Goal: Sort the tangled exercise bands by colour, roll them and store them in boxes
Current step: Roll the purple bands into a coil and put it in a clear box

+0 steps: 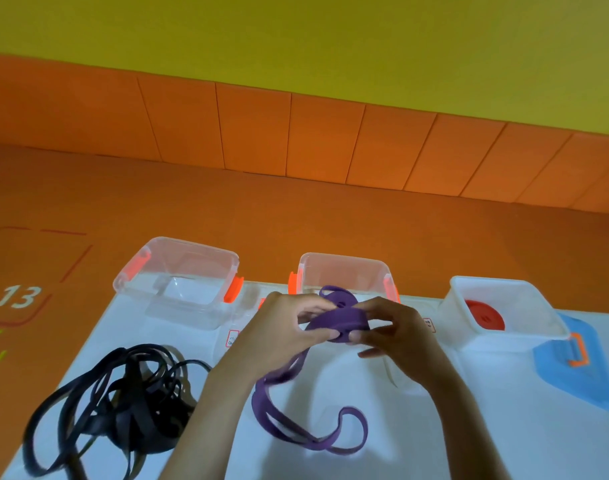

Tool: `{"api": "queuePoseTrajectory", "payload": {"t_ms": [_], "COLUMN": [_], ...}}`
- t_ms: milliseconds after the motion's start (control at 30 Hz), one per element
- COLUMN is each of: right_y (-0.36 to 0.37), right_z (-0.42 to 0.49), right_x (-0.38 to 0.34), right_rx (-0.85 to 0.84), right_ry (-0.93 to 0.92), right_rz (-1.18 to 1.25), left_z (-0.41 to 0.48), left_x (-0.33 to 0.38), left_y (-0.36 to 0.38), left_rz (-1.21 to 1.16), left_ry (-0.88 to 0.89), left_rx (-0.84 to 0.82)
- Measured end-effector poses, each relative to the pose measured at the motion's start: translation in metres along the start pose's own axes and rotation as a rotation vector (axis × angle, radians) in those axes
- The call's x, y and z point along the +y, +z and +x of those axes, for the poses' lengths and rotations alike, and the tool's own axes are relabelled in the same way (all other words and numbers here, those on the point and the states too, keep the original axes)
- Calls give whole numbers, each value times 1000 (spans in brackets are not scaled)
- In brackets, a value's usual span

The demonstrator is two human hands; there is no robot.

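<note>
1. My left hand (282, 327) and right hand (396, 336) were raised together above the white table (434, 427), just in front of the middle clear box (344, 258).
2. Both hands had their fingers curled around the purple band (330, 323). My left thumb and fingers pinched one side of its wound part, and my right fingertips pinched the other side.
3. The wound part of the purple band sat between my hands as a partly made roll, with a small loop sticking up behind it towards the middle box.
4. The rest of the purple band hung down from my hands and lay in loose curves on the table below them.
5. The black bands (123, 407) lay in a tangled heap on the table to my left, apart from the purple one.
6. The left clear box (192, 245) stood open at the far edge of the table, beside the middle one; both had orange clips.
7. The white box (503, 280) stood to the right, with a red roll (485, 315) inside it.
8. A blue lid (566, 372) with an orange clip lay beside the white box, on its right.
</note>
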State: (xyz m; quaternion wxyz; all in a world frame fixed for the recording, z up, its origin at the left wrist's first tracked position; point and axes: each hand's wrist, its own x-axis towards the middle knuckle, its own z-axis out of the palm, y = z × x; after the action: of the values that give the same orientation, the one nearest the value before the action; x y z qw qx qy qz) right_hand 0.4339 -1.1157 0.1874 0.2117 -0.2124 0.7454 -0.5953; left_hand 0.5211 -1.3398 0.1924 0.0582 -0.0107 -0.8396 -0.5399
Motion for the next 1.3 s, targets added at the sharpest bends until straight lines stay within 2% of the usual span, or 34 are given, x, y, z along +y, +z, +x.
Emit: {"api": "queuePoseTrajectory", "payload": {"t_ms": [100, 200, 233, 367, 433, 533, 600, 767, 833, 967, 1033, 1100, 1167, 1233, 1300], "right_y": [-3, 4, 6, 5, 3, 4, 8, 2, -4, 4, 10, 12, 10, 7, 8], "right_z": [-1, -2, -3, 1, 3, 3, 1, 1, 1, -2, -1, 2, 4, 4, 2], "right_x": [-2, 0, 0, -5, -10, -9, -6, -10, -12, -9, -9, -14, -21, -23, -23], "right_rx": [46, 25, 3, -64, -15, 16, 5, -53, -23, -2, -34, -70, -43, 24, 37], "right_ry": [-41, -85, -90, -152, -139, -144, -146, -98, -106, -148, -177, -168, -136, -167, -205], "right_rz": [144, 269, 249, -105, -61, 148, 244, 34, 70, 297, 250, 96, 2, 2, 132], "left_z": [3, 5, 4, 2, -1, -4, -4, -3, -3, -2, -1, 0, -1, -2, -2], "left_x": [3, 8, 8, 5, 7, 11, 13, 18, 20, 18, 16, 12, 10, 12, 16], "left_y": [0, -5, -6, -4, -4, -6, -11, -16, -11, -10, -13, -15, -16, -14, -12], "left_rz": [-51, 44, 83, 259, 199, -33, -84, 192, 160, 75, 101, 150, 180, 100, -37], "left_ry": [-17, -6, 1, 5, -6, 6, 37, 89, 89, 64, 65, 66, 57, 50, 62], "left_rx": [19, -4, -3, -9, 7, 67, 71, 1, 25, 50, 51, 48, 45, 53, 86]}}
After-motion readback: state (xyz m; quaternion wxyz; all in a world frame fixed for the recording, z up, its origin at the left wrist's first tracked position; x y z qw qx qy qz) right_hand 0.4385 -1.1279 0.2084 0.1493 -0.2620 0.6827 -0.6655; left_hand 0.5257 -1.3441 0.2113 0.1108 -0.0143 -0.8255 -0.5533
